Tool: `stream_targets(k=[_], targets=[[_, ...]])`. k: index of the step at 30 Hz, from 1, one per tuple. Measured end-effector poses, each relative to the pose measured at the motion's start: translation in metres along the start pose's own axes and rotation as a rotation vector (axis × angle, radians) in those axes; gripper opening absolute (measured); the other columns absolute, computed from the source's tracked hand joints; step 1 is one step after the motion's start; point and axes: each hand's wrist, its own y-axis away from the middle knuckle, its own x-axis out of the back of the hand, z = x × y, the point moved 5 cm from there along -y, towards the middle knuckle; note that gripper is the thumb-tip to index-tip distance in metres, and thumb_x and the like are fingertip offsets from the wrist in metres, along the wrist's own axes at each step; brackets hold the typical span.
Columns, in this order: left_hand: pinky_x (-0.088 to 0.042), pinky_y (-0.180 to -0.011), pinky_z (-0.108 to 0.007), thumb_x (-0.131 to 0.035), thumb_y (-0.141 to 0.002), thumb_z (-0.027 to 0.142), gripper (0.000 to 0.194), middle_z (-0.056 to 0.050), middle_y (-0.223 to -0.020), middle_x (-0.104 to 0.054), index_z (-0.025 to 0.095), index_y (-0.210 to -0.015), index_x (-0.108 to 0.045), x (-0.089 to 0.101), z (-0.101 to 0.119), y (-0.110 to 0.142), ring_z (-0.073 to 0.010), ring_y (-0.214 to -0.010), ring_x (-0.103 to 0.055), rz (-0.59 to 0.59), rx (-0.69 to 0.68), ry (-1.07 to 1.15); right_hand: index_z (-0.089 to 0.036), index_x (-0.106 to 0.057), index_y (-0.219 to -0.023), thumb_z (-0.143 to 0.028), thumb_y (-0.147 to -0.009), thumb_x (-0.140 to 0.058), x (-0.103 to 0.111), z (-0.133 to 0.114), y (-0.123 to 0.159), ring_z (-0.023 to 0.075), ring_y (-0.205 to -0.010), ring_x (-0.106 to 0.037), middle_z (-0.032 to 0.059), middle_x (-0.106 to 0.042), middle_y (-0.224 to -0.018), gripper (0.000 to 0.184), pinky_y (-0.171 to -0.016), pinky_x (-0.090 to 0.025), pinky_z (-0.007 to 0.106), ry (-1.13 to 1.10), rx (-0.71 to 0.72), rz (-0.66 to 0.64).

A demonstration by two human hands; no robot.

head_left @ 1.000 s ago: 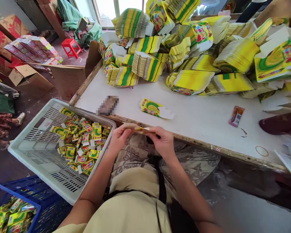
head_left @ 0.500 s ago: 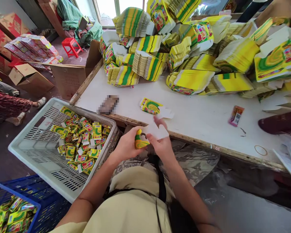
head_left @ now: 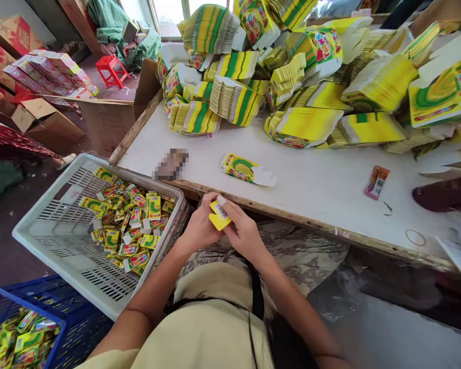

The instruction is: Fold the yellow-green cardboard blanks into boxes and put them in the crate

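Between my two hands, just in front of the table's edge, is a small yellow box [head_left: 219, 215] with a barcode on its visible side. My left hand [head_left: 201, 223] wraps round it from the left. The fingers of my right hand [head_left: 243, 228] press on its upper flap and right side. Beyond my hands, a flattened yellow and green carton [head_left: 240, 168] with a white flap lies on the white table [head_left: 307, 189]. To my left, a pale plastic crate [head_left: 67, 233] holds many folded yellow boxes [head_left: 136, 225].
Bundles of flat cartons [head_left: 236, 100] are heaped along the table's back. A pixelated item [head_left: 171, 164], a small wrapped packet [head_left: 377, 182], a rubber band [head_left: 415, 237] and a dark red cylindrical object [head_left: 438, 193] lie on the table. A blue crate [head_left: 61, 312] stands lower left.
The box in my hands has turned, its white flap folded down so the barcode side shows. My right hand has moved left and closer to my left hand. A person at far left has shifted.
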Motion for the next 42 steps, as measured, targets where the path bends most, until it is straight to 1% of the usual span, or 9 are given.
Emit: stream_targets(k=[5, 11, 18, 25, 29, 32, 34, 38, 42], targets=[[-0.05, -0.09, -0.044, -0.067, -0.066, 0.014, 0.064, -0.012, -0.117, -0.053, 0.019, -0.123, -0.039, 0.011, -0.003, 0.004, -0.029, -0.111, -0.056, 0.154, 0.068, -0.179, -0.029, -0.061, -0.131, -0.018, -0.094, -0.049, 0.014, 0.005, 0.0, 0.0222, -0.12, -0.063, 0.0069, -0.066, -0.131, 0.041, -0.103, -0.052, 0.041, 0.08, 0.035, 0.203], [-0.051, -0.086, -0.038, -0.069, -0.069, 0.018, 0.049, -0.007, -0.106, -0.064, 0.02, -0.115, -0.05, 0.024, 0.001, 0.005, -0.0246, -0.099, -0.062, 0.097, 0.065, -0.17, -0.027, -0.062, -0.13, -0.024, -0.093, -0.056, 0.009, 0.003, -0.006, 0.0257, -0.138, -0.046, 0.0088, -0.042, -0.154, 0.038, -0.11, -0.045, 0.042, 0.166, 0.07, -0.003], [-0.051, -0.087, -0.037, -0.074, -0.069, 0.026, 0.049, -0.007, -0.108, -0.068, 0.02, -0.115, -0.056, 0.033, 0.003, -0.002, -0.0247, -0.1, -0.064, -0.027, 0.053, -0.171, -0.026, -0.075, -0.103, -0.025, -0.085, -0.067, 0.024, 0.004, -0.014, 0.0273, -0.128, -0.057, 0.0109, -0.057, -0.141, 0.02, -0.105, -0.047, 0.046, 0.118, 0.067, -0.149], [-0.051, -0.085, -0.037, -0.073, -0.07, 0.027, 0.05, -0.009, -0.107, -0.068, 0.019, -0.117, -0.056, 0.037, -0.002, 0.0, -0.026, -0.099, -0.064, -0.036, 0.094, -0.248, -0.025, -0.073, -0.103, -0.029, -0.078, -0.076, 0.005, 0.01, -0.017, 0.0282, -0.13, -0.054, 0.0116, -0.058, -0.139, 0.025, -0.108, -0.043, 0.047, -0.002, -0.043, -0.002], [-0.05, -0.088, -0.041, -0.072, -0.073, 0.036, 0.048, -0.011, -0.109, -0.069, 0.019, -0.116, -0.059, 0.084, -0.042, 0.02, -0.0299, -0.099, -0.065, 0.031, 0.348, -0.412, -0.025, -0.057, -0.132, -0.041, -0.079, -0.075, 0.02, 0.023, -0.035, 0.0289, -0.129, -0.053, 0.0124, -0.057, -0.139, 0.059, -0.109, -0.042, 0.049, 0.081, -0.028, 0.066], [-0.042, -0.099, -0.055, -0.073, -0.072, 0.043, 0.064, -0.02, -0.128, -0.06, 0.014, -0.126, -0.054, 0.133, -0.074, 0.04, -0.0409, -0.119, -0.055, 0.174, 0.552, -0.731, -0.018, -0.054, -0.134, -0.033, -0.082, -0.07, 0.055, 0.048, -0.061, 0.0332, -0.121, -0.055, 0.0165, -0.061, -0.13, 0.057, -0.104, -0.042, 0.054, 0.391, -0.134, 0.248], [-0.039, -0.102, -0.059, -0.072, -0.073, 0.047, 0.074, -0.023, -0.134, -0.056, 0.011, -0.133, -0.049, 0.148, -0.085, 0.047, -0.0431, -0.125, -0.05, 0.226, 0.622, -0.772, -0.013, -0.056, -0.13, -0.022, -0.081, -0.068, 0.07, 0.068, -0.076, 0.0357, -0.114, -0.057, 0.0193, -0.065, -0.119, 0.051, -0.098, -0.043, 0.055, 0.629, -0.29, 0.237], [-0.042, -0.104, -0.052, -0.067, -0.079, 0.047, 0.057, -0.019, -0.125, -0.064, 0.013, -0.123, -0.058, 0.116, -0.079, 0.037, -0.0357, -0.119, -0.058, 0.1, 0.489, -0.444, -0.013, -0.062, -0.114, -0.011, -0.076, -0.067, 0.076, 0.087, -0.087, 0.0337, -0.103, -0.058, 0.0178, -0.065, -0.106, 0.037, -0.092, -0.045, 0.05, 0.827, -0.406, 0.149], [-0.047, -0.101, -0.047, -0.068, -0.081, 0.045, 0.048, -0.013, -0.12, -0.068, 0.019, -0.12, -0.06, 0.058, -0.057, 0.02, -0.028, -0.114, -0.063, -0.023, 0.398, 0.029, -0.016, -0.054, -0.115, -0.01, -0.074, -0.064, 0.076, 0.069, -0.075, 0.0311, -0.099, -0.057, 0.0134, -0.062, -0.102, 0.042, -0.09, -0.046, 0.048, 0.732, -0.273, 0.299]])
